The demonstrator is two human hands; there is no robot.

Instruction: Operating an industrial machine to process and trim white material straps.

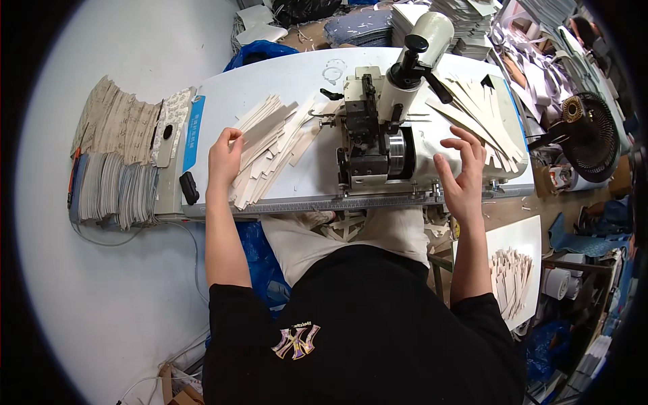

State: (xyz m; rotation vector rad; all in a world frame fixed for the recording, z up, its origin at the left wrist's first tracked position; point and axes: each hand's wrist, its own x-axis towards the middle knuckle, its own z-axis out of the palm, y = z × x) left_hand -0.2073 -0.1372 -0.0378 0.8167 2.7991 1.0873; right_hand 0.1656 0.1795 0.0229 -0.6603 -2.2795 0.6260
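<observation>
My left hand [225,154] is at the left edge of a loose pile of flat cream strips [263,158] on the white machine table. Its thumb and fingers close on the near end of a greyish strip [271,124] that slants across the pile. My right hand [463,170] is raised in front of the white machine bed, fingers curled slightly and apart, holding nothing. Between the hands stands a sewing-type machine [368,128] with a dark metal head and a shiny round wheel. More long cream strips [482,115] lie fanned out behind my right hand.
Stacked grey pieces [115,190] and patterned pieces [121,121] stand left of the table [223,88]. A black fan [588,138] is at the right. Below it, a white board [533,236] carries many short strips. Piles of material crowd the back. A ruler edge [304,204] runs along the table front.
</observation>
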